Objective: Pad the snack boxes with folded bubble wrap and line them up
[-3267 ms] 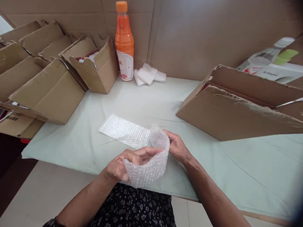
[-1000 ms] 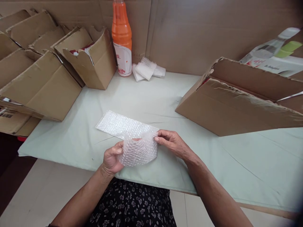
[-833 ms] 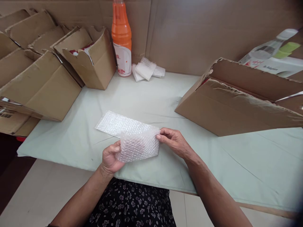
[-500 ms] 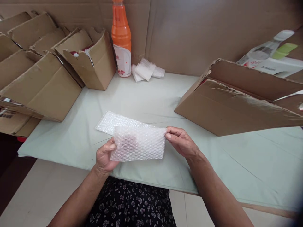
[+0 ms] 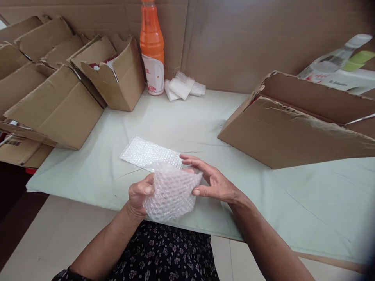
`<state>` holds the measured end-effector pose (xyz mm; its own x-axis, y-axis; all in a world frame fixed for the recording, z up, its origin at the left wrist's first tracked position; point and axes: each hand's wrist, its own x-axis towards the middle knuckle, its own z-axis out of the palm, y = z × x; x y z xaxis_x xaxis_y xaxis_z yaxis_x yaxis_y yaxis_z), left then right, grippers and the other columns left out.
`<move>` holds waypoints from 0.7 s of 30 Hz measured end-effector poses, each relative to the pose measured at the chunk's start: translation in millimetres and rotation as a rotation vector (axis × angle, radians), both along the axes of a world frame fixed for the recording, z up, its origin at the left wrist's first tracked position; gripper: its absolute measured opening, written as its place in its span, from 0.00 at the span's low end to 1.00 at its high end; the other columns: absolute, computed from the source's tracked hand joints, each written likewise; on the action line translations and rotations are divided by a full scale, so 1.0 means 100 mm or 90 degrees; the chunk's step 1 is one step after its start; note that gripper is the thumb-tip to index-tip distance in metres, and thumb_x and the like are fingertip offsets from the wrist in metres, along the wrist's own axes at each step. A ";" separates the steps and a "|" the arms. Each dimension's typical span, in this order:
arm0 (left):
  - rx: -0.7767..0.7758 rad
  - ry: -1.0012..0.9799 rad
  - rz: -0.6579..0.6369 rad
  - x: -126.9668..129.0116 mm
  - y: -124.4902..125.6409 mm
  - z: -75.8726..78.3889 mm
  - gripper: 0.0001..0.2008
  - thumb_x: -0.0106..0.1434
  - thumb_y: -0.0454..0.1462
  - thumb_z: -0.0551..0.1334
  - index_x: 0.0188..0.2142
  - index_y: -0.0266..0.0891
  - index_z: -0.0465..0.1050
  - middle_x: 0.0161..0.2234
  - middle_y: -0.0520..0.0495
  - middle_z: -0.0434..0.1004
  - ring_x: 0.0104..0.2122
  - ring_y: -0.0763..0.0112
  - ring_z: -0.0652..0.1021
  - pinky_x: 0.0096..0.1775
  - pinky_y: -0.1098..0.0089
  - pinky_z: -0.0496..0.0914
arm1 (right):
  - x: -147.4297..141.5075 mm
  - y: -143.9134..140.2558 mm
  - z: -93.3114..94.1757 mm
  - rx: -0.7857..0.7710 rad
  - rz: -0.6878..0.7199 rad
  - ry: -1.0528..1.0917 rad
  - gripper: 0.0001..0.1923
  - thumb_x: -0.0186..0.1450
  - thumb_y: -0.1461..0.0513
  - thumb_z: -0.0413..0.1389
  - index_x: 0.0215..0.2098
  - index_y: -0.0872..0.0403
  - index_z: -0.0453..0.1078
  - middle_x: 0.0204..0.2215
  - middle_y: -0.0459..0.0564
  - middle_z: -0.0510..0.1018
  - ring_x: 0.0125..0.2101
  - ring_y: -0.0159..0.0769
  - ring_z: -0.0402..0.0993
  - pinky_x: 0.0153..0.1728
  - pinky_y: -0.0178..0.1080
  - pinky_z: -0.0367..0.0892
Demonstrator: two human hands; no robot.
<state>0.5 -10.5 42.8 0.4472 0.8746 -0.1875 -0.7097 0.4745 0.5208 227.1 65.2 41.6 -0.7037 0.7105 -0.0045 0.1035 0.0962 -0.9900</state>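
Note:
My left hand (image 5: pixel 139 196) grips the left side of a clear bubble-wrap pouch (image 5: pixel 169 192), thumb on its front. The pouch bulges outward and hangs above the near table edge. My right hand (image 5: pixel 208 182) touches the pouch's right edge with its thumb, while its fingers spread apart over the top. Just behind the pouch, a flat bubble-wrap sheet (image 5: pixel 146 153) lies on the pale green tablecloth (image 5: pixel 181 125).
Open cardboard boxes (image 5: pixel 58 105) crowd the left side; one (image 5: pixel 117 78) holds white and red items. A large open box (image 5: pixel 295 125) stands at the right. An orange bottle (image 5: pixel 151 47) and folded bubble wrap (image 5: pixel 183 86) sit by the cardboard back wall.
Half a second ago both hands held the pouch stretched flat. Now it is bunched and bulging, and my right hand's fingers have spread apart over its top.

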 end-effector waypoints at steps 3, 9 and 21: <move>0.001 0.020 0.003 -0.08 -0.07 0.06 0.17 0.43 0.43 0.69 0.32 0.37 0.81 0.28 0.42 0.83 0.35 0.48 0.83 0.44 0.50 0.76 | 0.01 -0.01 0.06 -0.005 0.061 -0.006 0.15 0.58 0.50 0.68 0.38 0.50 0.77 0.58 0.50 0.75 0.64 0.47 0.62 0.65 0.53 0.56; 0.071 0.296 0.077 -0.64 -0.20 0.15 0.11 0.50 0.44 0.73 0.28 0.40 0.80 0.29 0.46 0.80 0.29 0.64 0.79 0.36 0.64 0.75 | 0.17 -0.10 0.15 -0.066 0.177 -0.076 0.11 0.63 0.53 0.65 0.34 0.53 0.77 0.32 0.46 0.79 0.36 0.34 0.74 0.39 0.37 0.68; 0.152 1.052 0.205 -1.22 0.24 0.19 0.12 0.59 0.47 0.64 0.30 0.41 0.73 0.28 0.51 0.75 0.30 0.68 0.73 0.34 0.69 0.66 | -0.41 0.27 0.11 0.121 -0.146 -0.265 0.08 0.64 0.55 0.58 0.36 0.51 0.73 0.34 0.48 0.80 0.37 0.40 0.74 0.41 0.43 0.67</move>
